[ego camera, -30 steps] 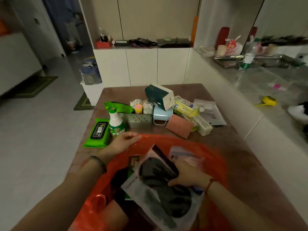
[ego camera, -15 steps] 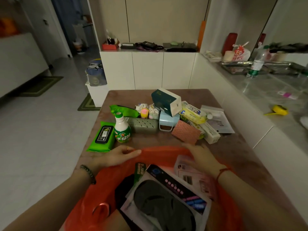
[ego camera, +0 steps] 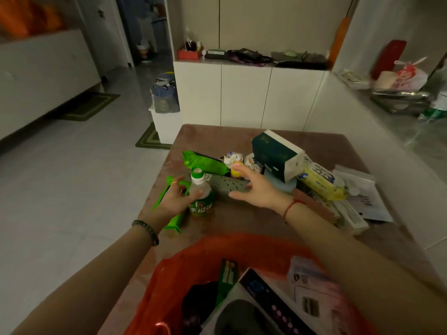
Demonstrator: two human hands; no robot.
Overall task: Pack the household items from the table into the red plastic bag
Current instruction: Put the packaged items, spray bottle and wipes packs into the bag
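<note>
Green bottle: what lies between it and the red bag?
Only bare table lies between the green bottle and the red bag, in the head view.

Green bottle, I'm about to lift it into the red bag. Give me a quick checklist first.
1. Green bottle upright on the table: ok.
2. Its cap on: ok.
3. Left grip closed round the bottle: cannot tell; the thumb lies on its front, the fingers are over the green wipes pack.
4. Right grip free: ok, open, spread above the grey perforated case.
5. Red bag mouth open: ok.
6. Room inside: cannot tell; the eye mask pack and pink box fill its right side.
</note>
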